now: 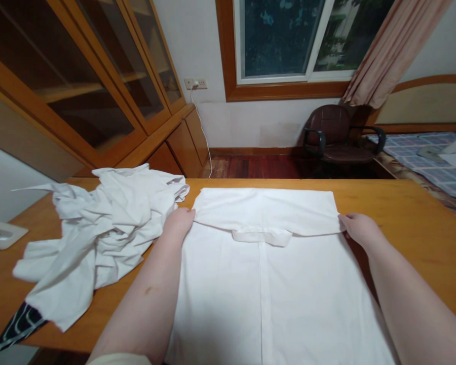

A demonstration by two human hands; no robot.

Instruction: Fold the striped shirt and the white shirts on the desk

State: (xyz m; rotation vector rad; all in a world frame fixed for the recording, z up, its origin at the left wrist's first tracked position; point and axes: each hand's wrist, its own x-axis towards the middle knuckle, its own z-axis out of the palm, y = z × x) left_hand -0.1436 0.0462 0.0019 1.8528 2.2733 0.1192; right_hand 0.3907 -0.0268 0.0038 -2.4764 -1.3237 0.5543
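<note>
A white shirt (228,284) lies spread on the wooden table, its button strip running down the middle. Its far end is folded over toward me as a wide band, and the collar (264,236) pokes out from under the band's near edge. My left hand (180,221) pinches the left end of this band, fingers closed on the cloth. At the opposite end, my right hand (359,228) grips the band's right corner between thumb and fingers. Some of the fingertips are hidden by the hands themselves.
Crumpled white clothes (110,228) are heaped on the table's left side, with a dark patterned cloth (17,324) at their near end. A white object (3,234) sits at the left edge. Beyond the wooden table (414,253) stand a glass-fronted cabinet (148,126) and an armchair (330,134).
</note>
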